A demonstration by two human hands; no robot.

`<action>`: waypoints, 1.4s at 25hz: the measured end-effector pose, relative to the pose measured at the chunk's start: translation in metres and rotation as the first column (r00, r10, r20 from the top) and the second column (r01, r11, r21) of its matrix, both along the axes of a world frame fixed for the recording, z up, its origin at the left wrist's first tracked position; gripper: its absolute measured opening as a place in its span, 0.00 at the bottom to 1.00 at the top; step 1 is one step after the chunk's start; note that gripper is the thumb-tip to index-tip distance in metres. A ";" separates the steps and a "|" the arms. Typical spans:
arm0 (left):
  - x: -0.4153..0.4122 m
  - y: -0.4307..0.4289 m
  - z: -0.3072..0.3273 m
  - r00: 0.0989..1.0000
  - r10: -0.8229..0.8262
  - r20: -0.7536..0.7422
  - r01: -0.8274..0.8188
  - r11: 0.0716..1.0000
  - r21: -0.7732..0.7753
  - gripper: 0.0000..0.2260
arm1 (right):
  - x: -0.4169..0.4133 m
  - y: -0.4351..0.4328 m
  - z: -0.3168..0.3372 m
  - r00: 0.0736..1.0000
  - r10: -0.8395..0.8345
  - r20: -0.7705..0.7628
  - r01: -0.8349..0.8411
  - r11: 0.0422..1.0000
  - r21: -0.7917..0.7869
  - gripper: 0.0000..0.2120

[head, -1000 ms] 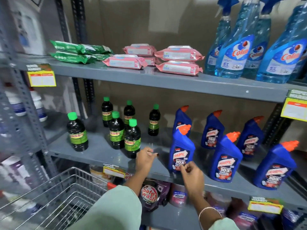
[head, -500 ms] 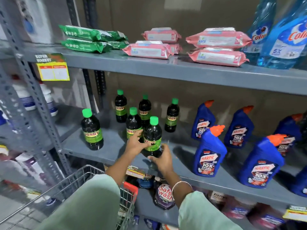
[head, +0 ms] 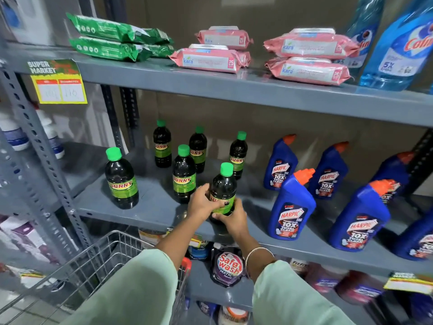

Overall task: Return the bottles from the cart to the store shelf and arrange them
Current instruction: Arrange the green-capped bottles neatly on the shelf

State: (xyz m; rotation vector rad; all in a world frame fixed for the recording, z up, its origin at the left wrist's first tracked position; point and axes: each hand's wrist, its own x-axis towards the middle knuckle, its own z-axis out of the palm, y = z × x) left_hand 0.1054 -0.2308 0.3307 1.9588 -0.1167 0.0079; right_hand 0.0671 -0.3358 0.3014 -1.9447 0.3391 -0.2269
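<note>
Both hands grip one dark bottle (head: 223, 191) with a green cap, standing upright near the front edge of the grey middle shelf (head: 150, 207). The left hand (head: 202, 202) wraps its label from the side; the right hand (head: 230, 218) cups its base. Five matching bottles stand just beyond and to the left of the hands, loosely scattered. Blue toilet-cleaner bottles (head: 290, 207) stand to the right of the hands. The wire cart (head: 98, 261) sits below the left arm; its contents are not visible. This looks like the arranging step. The next move likely calls for sliding this bottle into line with its neighbours without knocking them.
</note>
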 end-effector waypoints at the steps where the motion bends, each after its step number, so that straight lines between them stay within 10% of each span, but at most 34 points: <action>1: -0.005 -0.005 0.001 1.000 -0.014 -0.004 0.014 1.000 0.015 0.20 | -0.005 -0.008 0.001 1.000 0.016 -0.007 -0.016 1.000 0.001 0.30; 29: -0.011 -0.001 0.007 0.995 -0.095 -0.031 0.095 0.995 -0.001 0.27 | -0.012 -0.016 -0.003 0.987 0.155 0.028 -0.156 0.988 0.021 0.31; 35: -0.016 0.018 0.015 0.992 -0.014 -0.127 0.004 0.997 -0.074 0.24 | -0.043 0.016 -0.014 0.976 -0.186 0.114 0.200 0.972 -0.124 0.17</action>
